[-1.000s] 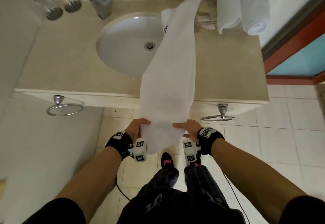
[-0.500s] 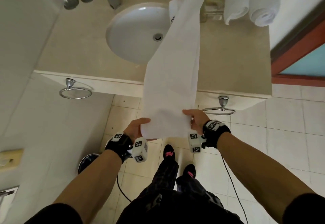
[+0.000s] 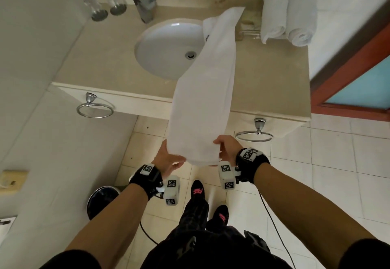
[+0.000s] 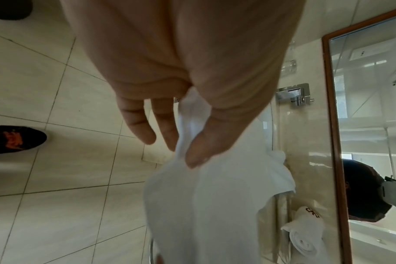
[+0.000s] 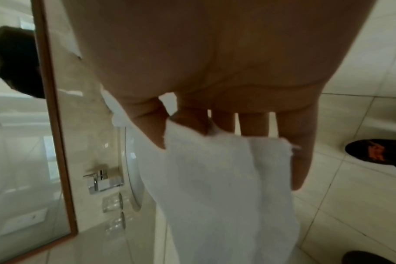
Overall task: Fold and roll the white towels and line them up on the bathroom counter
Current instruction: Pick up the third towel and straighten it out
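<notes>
Tiled bathroom w/ beige counter [image 3: 109,57] and oval sink [image 3: 166,47] set in it. Long white towel [image 3: 206,91] stretches from the counter's back edge, across the sink's right side, out past the front edge to both hands. Two rolled towels [image 3: 287,11] sit side by side at back right of the counter. Left hand [image 3: 166,159] pinches the towel's near left corner betw. thumb & fingers; right hand [image 3: 226,147] pinches the near right corner. Two glasses [image 3: 105,3] stand at back left.

Location: a bathroom. Indicators: an oval sink [image 3: 166,47] recessed in the beige surface [image 3: 101,57], a chrome faucet [image 3: 144,5] at its far edge, towel rings [image 3: 95,109] below its near edge, a framed mirror [image 4: 373,107], tiled floor [image 3: 316,163].
</notes>
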A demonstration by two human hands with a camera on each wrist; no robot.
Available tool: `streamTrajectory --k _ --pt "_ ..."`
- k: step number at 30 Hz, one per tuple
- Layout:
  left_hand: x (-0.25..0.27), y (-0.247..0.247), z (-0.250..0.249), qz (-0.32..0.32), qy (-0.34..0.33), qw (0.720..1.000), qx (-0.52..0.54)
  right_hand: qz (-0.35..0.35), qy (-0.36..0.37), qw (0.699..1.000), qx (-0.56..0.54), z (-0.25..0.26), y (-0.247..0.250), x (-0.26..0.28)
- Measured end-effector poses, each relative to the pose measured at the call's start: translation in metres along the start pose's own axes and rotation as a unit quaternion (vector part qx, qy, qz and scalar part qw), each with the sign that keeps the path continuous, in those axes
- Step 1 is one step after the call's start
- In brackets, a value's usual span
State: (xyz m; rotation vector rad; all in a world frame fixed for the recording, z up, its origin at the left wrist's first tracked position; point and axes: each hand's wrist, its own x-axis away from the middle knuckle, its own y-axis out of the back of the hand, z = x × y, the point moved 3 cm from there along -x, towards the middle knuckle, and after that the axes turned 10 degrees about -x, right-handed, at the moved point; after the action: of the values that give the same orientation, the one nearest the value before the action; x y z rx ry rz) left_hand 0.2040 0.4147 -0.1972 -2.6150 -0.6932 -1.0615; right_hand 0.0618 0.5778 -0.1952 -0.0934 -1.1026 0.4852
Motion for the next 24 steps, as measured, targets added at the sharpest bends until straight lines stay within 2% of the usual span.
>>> streamTrajectory --k 3,6,11,15,24 --pt "0.004 0.001 0.003 -0.084 -0.022 0.996 0.027 0.023 0.008 0.999 -0.036 0.003 0.001 0.01" --pt "0.005 0.002 0.003 -0.123 -0.022 0.99 0.068 0.017 0.02 0.998 -0.06 0.004 0.003 0.017" --pt "0.014 -0.001 -0.008 -0.122 -0.034 0.988 0.092 -0.012 0.032 0.996 -0.085 -0.006 -0.002 0.024" --pt "0.018 0.002 -0.01 -0.121 -0.023 0.988 0.09 -0.015 0.047 0.998 -0.04 -0.016 -0.006 0.029" --pt "0.017 0.008 -0.005 -0.148 0.007 0.982 0.113 -0.027 0.081 0.995 -0.052 -0.019 0.01 0.035"
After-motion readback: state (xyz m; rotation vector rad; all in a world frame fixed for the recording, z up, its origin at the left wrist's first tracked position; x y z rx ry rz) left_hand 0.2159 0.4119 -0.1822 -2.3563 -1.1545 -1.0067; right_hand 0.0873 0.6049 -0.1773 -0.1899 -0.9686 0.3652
